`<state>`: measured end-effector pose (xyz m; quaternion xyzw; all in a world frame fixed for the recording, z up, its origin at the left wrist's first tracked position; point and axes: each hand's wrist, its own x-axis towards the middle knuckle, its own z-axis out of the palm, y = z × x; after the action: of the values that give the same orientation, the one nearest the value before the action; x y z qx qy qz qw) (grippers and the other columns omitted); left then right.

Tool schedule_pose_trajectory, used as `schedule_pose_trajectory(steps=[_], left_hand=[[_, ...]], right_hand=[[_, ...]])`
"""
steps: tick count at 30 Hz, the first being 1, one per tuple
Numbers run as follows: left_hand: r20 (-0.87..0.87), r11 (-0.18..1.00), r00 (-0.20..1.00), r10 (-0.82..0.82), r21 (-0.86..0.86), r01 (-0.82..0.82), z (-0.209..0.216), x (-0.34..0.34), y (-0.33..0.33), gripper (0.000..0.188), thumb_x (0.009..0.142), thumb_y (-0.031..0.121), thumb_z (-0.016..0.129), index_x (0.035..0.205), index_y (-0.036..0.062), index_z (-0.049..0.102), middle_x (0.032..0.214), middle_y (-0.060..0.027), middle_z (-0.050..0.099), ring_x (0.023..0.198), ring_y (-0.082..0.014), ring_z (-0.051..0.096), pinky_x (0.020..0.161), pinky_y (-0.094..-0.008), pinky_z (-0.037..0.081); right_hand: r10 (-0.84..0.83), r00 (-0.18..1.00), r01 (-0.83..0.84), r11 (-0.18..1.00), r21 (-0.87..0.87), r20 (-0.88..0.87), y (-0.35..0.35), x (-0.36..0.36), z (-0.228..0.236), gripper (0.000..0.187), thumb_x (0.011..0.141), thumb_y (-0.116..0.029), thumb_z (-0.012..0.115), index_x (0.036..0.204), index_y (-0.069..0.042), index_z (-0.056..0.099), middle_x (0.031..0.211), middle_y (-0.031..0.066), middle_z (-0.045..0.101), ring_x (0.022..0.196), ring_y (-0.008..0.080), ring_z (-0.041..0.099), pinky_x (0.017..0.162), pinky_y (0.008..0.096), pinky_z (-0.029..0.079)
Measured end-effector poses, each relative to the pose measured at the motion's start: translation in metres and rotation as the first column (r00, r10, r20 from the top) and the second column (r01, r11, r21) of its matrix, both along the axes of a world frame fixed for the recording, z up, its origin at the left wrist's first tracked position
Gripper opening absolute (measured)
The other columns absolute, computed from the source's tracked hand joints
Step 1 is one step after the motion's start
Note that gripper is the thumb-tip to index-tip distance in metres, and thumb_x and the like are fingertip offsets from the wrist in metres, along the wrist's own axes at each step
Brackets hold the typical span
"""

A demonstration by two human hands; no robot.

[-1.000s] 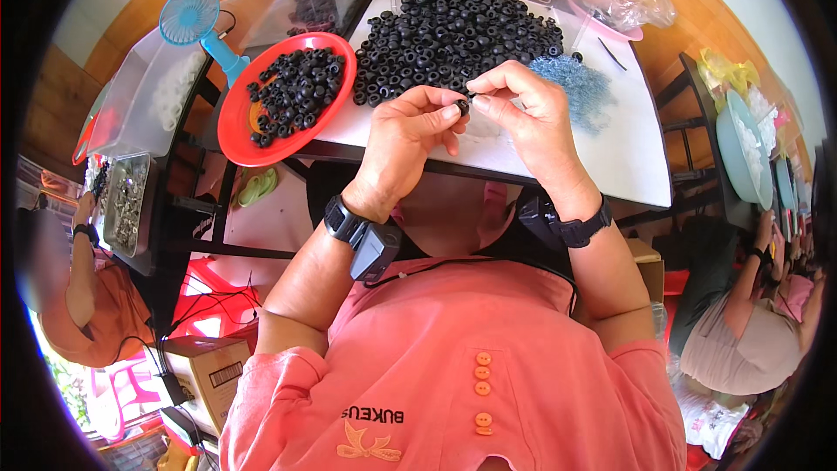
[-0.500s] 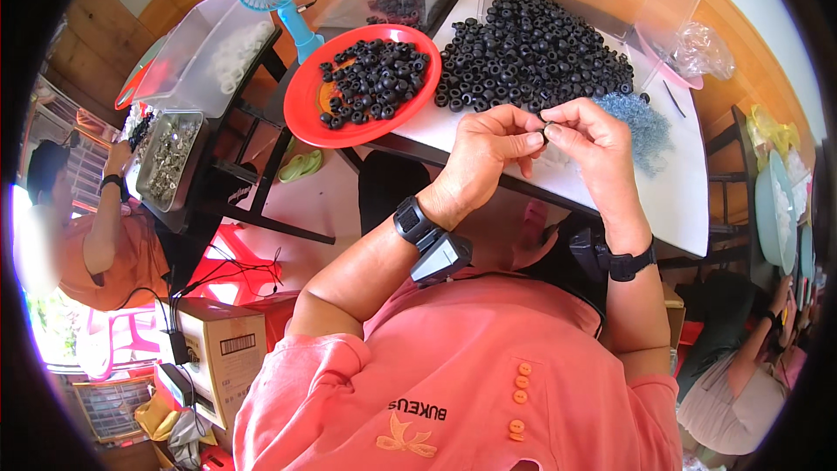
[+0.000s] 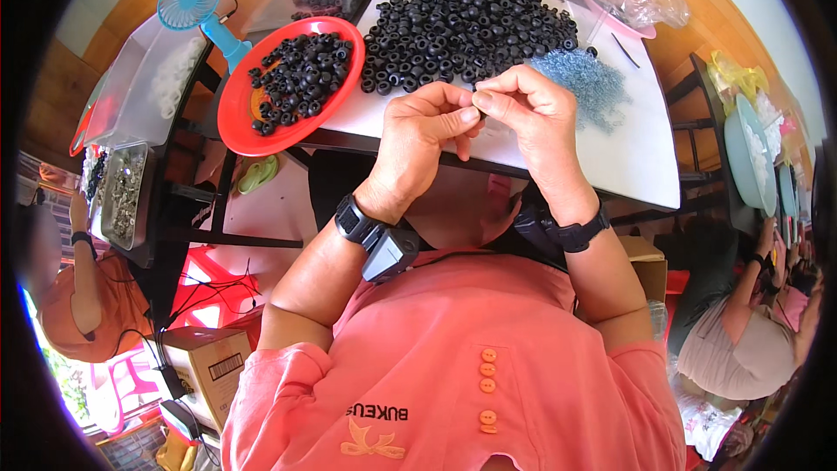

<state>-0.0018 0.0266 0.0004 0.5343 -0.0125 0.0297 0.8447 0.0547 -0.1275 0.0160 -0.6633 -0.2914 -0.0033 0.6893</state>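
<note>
The fingertips hide most of what they work on: only a sliver of a small dark piece (image 3: 482,114) shows where the two hands meet, and its shape, and any hole in it, cannot be made out. It lies right between the tips of the left hand (image 3: 417,133) and the right hand (image 3: 539,113), touching the left thumb and just under the right thumb. The left thumb and forefinger are pinched together on it, with the other fingers curled below, partly out of sight behind the thumb. The right thumb and forefinger are also pressed tip to tip beside it; whether they grip the same piece or something finer, I cannot tell. Beyond the hands, a heap of black ring-shaped beads (image 3: 475,26) spreads over the white tabletop (image 3: 632,153), its far end near the upper edge of the view. A mound of tiny blue beads (image 3: 582,85) lies just past the right hand, too fine to tell grain from grain. To the left, a red plate (image 3: 237,133) holds more black beads (image 3: 305,78), overlapping so that many are covered.
</note>
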Motion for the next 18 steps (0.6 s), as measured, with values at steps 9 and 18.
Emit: schedule_pose_trajectory(steps=[9, 18], left_hand=[[-0.007, 1.000, 1.000, -0.019, 0.013, 0.019, 0.002, -0.001, 0.000, 0.011, 0.093, 0.009, 0.066, 0.099, -0.0009, 0.066, 0.083, -0.0071, 0.068, 0.071, -0.0112, 0.062, 0.054, -0.0232, 0.049], [-0.010, 0.999, 1.000, 0.001, 0.041, -0.001, 0.002, 0.000, -0.001, 0.013, 0.092, 0.010, 0.068, 0.098, -0.0017, 0.066, 0.083, -0.0069, 0.067, 0.070, -0.0109, 0.061, 0.052, -0.0228, 0.048]], right_hand=[[-0.042, 0.974, 0.069, 0.991, -0.116, 0.222, -0.008, -0.004, -0.002, 0.008, 0.093, -0.006, 0.067, 0.089, 0.001, 0.065, 0.076, 0.0047, 0.067, 0.072, 0.0076, 0.062, 0.065, 0.0239, 0.049], [-0.171, 0.911, 0.226, 0.968, -0.106, 0.376, 0.002, -0.013, -0.006, 0.010, 0.091, -0.007, 0.068, 0.086, -0.001, 0.061, 0.073, 0.0095, 0.065, 0.065, 0.0172, 0.065, 0.058, 0.0288, 0.049]])
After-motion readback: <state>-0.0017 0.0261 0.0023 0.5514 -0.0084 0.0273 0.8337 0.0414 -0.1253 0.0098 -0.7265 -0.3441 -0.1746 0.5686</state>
